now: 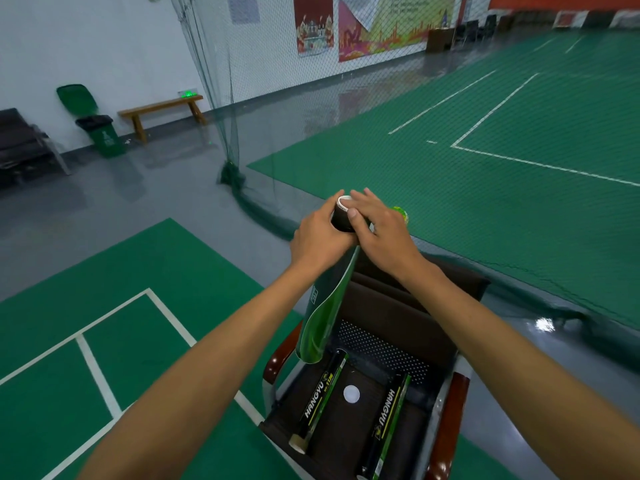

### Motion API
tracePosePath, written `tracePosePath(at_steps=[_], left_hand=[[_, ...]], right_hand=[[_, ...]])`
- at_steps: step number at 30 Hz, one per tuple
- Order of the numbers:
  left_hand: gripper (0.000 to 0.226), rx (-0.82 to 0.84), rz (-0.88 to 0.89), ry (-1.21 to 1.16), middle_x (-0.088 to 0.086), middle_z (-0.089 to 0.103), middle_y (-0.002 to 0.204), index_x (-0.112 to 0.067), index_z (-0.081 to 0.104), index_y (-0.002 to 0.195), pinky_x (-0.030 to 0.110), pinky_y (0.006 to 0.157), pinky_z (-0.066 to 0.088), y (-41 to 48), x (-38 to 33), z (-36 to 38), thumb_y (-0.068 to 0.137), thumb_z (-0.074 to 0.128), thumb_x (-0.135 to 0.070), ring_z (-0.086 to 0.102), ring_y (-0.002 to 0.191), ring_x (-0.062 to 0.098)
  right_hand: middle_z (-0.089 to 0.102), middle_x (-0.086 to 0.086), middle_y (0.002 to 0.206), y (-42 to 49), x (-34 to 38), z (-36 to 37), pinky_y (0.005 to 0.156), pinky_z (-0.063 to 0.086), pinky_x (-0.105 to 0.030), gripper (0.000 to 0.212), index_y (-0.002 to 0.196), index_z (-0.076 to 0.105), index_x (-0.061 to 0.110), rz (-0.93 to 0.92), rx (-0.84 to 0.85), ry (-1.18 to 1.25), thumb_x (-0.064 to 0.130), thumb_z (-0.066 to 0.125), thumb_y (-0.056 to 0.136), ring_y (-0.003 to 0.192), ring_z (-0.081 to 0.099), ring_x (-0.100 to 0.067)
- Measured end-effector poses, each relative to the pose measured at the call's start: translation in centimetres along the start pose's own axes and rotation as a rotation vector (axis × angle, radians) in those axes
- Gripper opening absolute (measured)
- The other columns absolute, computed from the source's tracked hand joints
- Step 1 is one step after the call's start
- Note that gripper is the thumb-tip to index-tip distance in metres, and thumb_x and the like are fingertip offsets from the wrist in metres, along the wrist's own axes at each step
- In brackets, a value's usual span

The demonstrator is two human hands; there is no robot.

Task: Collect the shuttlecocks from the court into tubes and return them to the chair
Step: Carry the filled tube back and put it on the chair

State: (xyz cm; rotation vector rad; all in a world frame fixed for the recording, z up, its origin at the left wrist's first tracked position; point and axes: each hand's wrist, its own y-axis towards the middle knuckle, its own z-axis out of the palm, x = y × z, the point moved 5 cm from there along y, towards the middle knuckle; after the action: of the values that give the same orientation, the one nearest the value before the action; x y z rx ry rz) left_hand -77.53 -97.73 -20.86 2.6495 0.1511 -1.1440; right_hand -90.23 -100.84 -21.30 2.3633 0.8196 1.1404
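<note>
Holding one tube [327, 306] nearly upright over the chair [446, 427], long axis running from both hands down to the seat. Left hand [320, 233] wrapped round it just under the top; right hand [384, 233] pinching the white-rimmed top end between thumb and almost straight fingers. Lower end close over the left lying tube [322, 396], with white cap [351, 393] and right lying tube [386, 424] beside. Likely next: laying it flat along these.

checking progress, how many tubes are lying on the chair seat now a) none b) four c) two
c: one lying tube and a second lying tube flank the white lid on the chair; the left hand and right hand hold a third tube.
</note>
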Motion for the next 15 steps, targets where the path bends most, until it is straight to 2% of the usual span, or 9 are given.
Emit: tracePosePath(at_steps=[4, 7, 9, 11, 12, 13, 15], left_hand=[[0.065, -0.026, 0.009, 0.028, -0.001, 0.071, 0.123, -0.053, 0.041, 0.149, 0.045, 0.092, 0.054, 0.5, -0.1, -0.1, 0.087, 0.056, -0.042, 0.064, 0.113, 0.03], [0.061, -0.026, 0.011, 0.051, 0.0, 0.071, 0.125, -0.052, 0.041, 0.149, 0.042, 0.088, 0.052, 0.6, 0.2, 0.1, 0.09, 0.056, -0.041, 0.064, 0.114, 0.031], [0.062, 0.002, 0.005, 0.059, 0.0, 0.071, 0.123, -0.052, 0.042, 0.148, 0.041, 0.084, 0.051, 0.5, 0.5, 0.4, 0.089, 0.057, -0.041, 0.064, 0.112, 0.031], [0.069, 0.033, -0.01, 0.062, 0.0, 0.071, 0.123, -0.053, 0.041, 0.148, 0.043, 0.086, 0.054, 0.5, 0.8, 0.6, 0.082, 0.06, -0.042, 0.064, 0.111, 0.031], [0.073, 0.039, -0.02, 0.06, 0.0, 0.071, 0.122, -0.053, 0.041, 0.148, 0.044, 0.088, 0.055, 0.5, 0.8, 0.6, 0.078, 0.06, -0.043, 0.064, 0.111, 0.031], [0.075, 0.035, -0.03, 0.049, 0.001, 0.071, 0.122, -0.053, 0.041, 0.148, 0.045, 0.089, 0.055, 0.6, 0.9, 0.6, 0.076, 0.059, -0.043, 0.064, 0.11, 0.031], [0.073, 0.019, -0.048, 0.017, 0.001, 0.071, 0.121, -0.053, 0.041, 0.148, 0.046, 0.091, 0.055, 0.9, 0.9, 0.6, 0.077, 0.056, -0.043, 0.064, 0.109, 0.03]], right_hand=[[0.058, -0.012, 0.145, -0.1, 0.7, -0.2, 0.122, 0.027, -0.033, 0.036, 0.136, 0.064, 0.012, -0.035, -0.019, -0.05, 0.022, 0.056, 0.103, 0.142, 0.045, -0.025], [0.061, -0.012, 0.14, 0.1, 0.7, -0.1, 0.119, 0.035, -0.038, 0.036, 0.134, 0.066, 0.012, -0.041, 0.007, -0.093, 0.027, 0.057, 0.102, 0.137, 0.052, -0.025], [0.068, -0.015, 0.13, 0.3, 0.7, -0.2, 0.109, 0.047, -0.046, 0.034, 0.126, 0.071, 0.009, -0.077, 0.037, -0.139, 0.026, 0.059, 0.1, 0.128, 0.06, -0.029], [0.074, -0.017, 0.113, 0.7, 0.6, -0.5, 0.093, 0.056, -0.05, 0.029, 0.114, 0.075, 0.005, -0.135, 0.078, -0.19, 0.023, 0.06, 0.097, 0.111, 0.069, -0.033], [0.075, -0.016, 0.111, 1.0, 0.6, -0.5, 0.089, 0.056, -0.05, 0.028, 0.113, 0.074, 0.006, -0.141, 0.1, -0.2, 0.023, 0.06, 0.096, 0.107, 0.069, -0.033], [0.074, -0.014, 0.116, 1.2, 0.5, -0.6, 0.092, 0.055, -0.046, 0.03, 0.118, 0.073, 0.008, -0.13, 0.119, -0.195, 0.023, 0.059, 0.096, 0.108, 0.069, -0.031], [0.07, -0.008, 0.125, 1.4, 0.3, -0.4, 0.095, 0.049, -0.034, 0.038, 0.13, 0.065, 0.012, -0.099, 0.145, -0.176, 0.024, 0.056, 0.095, 0.113, 0.066, -0.027]])
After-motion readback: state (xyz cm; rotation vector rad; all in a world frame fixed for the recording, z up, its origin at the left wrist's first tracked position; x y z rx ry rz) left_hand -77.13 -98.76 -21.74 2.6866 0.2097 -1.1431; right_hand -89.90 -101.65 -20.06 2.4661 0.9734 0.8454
